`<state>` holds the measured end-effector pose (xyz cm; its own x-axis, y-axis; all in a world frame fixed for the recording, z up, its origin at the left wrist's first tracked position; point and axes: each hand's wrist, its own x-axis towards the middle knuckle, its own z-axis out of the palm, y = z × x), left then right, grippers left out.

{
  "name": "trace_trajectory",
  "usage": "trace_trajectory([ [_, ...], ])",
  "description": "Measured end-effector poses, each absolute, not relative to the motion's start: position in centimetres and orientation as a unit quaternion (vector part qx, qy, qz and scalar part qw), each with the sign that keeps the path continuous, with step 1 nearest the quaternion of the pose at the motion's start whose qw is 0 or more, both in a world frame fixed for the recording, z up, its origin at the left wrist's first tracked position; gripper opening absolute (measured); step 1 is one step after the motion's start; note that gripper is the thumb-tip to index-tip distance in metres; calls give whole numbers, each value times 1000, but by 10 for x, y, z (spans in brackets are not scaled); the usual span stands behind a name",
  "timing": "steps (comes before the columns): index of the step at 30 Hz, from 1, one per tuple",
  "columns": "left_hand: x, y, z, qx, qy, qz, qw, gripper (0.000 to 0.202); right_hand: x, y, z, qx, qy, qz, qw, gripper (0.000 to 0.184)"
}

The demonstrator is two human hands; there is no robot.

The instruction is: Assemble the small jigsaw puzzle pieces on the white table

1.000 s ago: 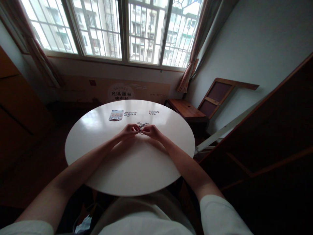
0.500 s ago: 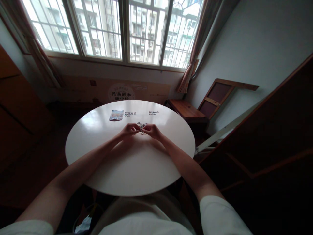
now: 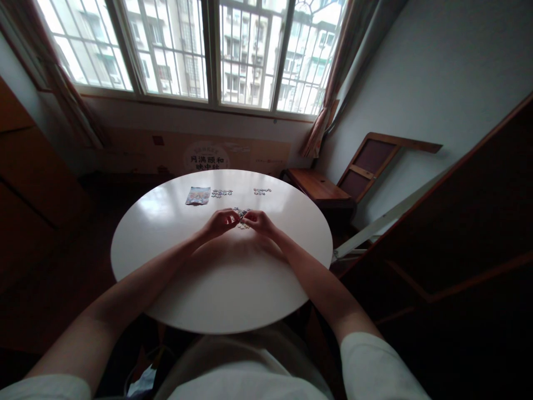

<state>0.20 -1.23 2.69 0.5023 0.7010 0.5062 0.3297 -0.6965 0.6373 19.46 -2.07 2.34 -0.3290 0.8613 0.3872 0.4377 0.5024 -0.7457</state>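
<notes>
A small heap of jigsaw pieces (image 3: 242,212) lies around the middle of the white round table (image 3: 225,289), with several lighter pieces (image 3: 243,226) just in front of it. My left hand (image 3: 224,221) is at the heap's left side, fingers curled and thumb and fingertips pinched on what looks like a jigsaw piece. From the right, my right hand (image 3: 259,221) pinches at the same heap; a small piece seems to be between its fingertips. Both sets of fingertips are close together and partly cover the pieces. Fine detail is too small to make out.
Farther back lie sorted jigsaw pieces (image 3: 222,193) beside a colourful picture packet (image 3: 197,195). Another group of pieces (image 3: 262,191) is at the back right. Beyond the table's right edge stand a low wooden table (image 3: 318,185) and a wooden frame (image 3: 370,158) against the wall.
My left hand's fingers have shifted slightly at the heap, and a little more of the lighter pieces shows. My right hand stays almost in place.
</notes>
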Motion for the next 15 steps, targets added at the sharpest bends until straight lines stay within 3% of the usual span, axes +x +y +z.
trace_trajectory([
  [8, -2, -10, 27, 844, 315, 391, 188, 18, 200, -17, 26, -471, -755, 216, 402, 17],
  [15, -4, -1, 21, 807, 395, 404, 173, 19, 209, -14, 28, -581, -732, 125, 333, 19],
])
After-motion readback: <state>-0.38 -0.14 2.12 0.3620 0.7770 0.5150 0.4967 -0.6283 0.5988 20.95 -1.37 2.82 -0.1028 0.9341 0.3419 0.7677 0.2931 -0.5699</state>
